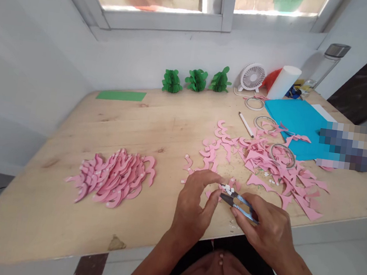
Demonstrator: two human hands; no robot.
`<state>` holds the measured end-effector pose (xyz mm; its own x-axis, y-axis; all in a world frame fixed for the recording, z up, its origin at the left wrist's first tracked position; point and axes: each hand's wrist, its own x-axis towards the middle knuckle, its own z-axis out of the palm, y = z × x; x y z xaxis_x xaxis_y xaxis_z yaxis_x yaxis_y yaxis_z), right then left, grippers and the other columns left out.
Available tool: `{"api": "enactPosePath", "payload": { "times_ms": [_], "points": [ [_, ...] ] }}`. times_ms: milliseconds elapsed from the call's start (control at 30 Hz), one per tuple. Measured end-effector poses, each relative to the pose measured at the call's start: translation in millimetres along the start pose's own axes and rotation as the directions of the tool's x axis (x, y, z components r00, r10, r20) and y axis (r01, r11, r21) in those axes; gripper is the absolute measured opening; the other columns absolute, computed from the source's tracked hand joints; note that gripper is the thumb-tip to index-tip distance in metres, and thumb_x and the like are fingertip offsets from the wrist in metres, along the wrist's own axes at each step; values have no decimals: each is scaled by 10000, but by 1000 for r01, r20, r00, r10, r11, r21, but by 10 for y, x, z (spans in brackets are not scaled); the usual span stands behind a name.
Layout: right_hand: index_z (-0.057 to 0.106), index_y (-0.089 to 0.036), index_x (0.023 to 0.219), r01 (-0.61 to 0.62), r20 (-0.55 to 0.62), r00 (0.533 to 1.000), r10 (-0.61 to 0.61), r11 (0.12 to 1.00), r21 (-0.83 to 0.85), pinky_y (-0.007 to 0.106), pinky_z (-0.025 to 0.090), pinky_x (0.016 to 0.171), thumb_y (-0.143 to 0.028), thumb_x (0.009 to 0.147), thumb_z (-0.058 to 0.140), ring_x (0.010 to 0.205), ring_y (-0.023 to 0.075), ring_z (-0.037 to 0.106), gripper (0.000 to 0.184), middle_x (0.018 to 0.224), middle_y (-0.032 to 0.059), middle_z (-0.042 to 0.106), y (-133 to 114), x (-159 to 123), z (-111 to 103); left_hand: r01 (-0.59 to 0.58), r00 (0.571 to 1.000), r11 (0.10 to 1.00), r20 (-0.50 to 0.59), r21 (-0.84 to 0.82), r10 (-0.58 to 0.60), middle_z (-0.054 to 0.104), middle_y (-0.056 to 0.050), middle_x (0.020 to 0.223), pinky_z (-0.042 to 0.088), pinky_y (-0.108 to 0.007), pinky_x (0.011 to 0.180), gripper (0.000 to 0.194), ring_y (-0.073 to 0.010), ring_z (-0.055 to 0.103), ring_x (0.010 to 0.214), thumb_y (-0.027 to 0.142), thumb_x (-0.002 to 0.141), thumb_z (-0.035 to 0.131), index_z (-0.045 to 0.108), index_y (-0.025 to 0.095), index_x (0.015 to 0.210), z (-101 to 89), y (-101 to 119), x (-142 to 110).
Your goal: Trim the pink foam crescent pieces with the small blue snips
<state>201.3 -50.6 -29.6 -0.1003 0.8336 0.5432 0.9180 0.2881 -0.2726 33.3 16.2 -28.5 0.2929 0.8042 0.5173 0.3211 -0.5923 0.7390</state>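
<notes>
In my right hand (268, 227) is a pair of thread snips (242, 207) with dark blades and blue-silver handles, pointing left. Small white tape bits (228, 189) cling near the blade tips. The thumb and index finger of my left hand (195, 202) curl together at those tips; what they pinch, if anything, is too small to make out. Just beyond my hands lie curved pink paper pieces (211, 152), some carrying white bits. A heap of pink scalloped pieces (119, 176) with white dots rests on the table to the left.
Pink scraps (262, 157) cover the wooden table (86, 129) at right, with tape rolls (282, 155), a white pen (246, 124) and blue sheets (306, 126). Along the wall stand green paper shapes (197, 80), a small fan (252, 77), a white roll (284, 83) and a bottle (328, 68).
</notes>
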Motion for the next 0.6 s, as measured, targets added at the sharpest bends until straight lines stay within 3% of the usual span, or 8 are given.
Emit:
{"api": "enactPosePath", "payload": {
  "times_ms": [167, 367, 467, 600],
  "points": [
    [586, -158, 926, -2, 15, 1000, 2, 1000, 4, 240, 405, 496, -345, 898, 520, 489, 120, 591, 200, 642, -4, 656, 9, -18, 0, -129, 991, 987, -29, 91, 132, 657, -51, 931, 487, -394, 879, 240, -200, 606, 952, 89, 811, 579, 550, 220, 1011, 20, -5, 19],
    [574, -162, 940, -12, 29, 1000, 12, 1000, 22, 250, 401, 509, -341, 895, 531, 504, 127, 594, 190, 651, -8, 652, -6, -19, 0, -175, 982, 979, -58, 109, 182, 649, -56, 898, 489, -399, 873, 237, -195, 610, 908, 54, 803, 566, 551, 204, 986, 38, -13, 19],
    [571, -164, 943, -10, 37, 999, 9, 999, 32, 253, 396, 511, -342, 894, 534, 508, 129, 594, 188, 654, -10, 649, -14, -17, -1, -145, 986, 986, -69, 81, 151, 651, -49, 901, 502, -375, 845, 234, -189, 619, 903, 51, 807, 560, 548, 209, 981, 35, -12, 8],
    [573, -166, 939, -9, 30, 1000, 8, 999, 31, 254, 390, 515, -335, 897, 531, 505, 130, 591, 179, 641, -12, 643, -22, -16, -4, 3, 998, 1000, -57, -4, -3, 655, -35, 895, 507, -333, 808, 220, -179, 636, 890, 82, 814, 560, 546, 213, 990, 28, 0, 0]
  ]
}}
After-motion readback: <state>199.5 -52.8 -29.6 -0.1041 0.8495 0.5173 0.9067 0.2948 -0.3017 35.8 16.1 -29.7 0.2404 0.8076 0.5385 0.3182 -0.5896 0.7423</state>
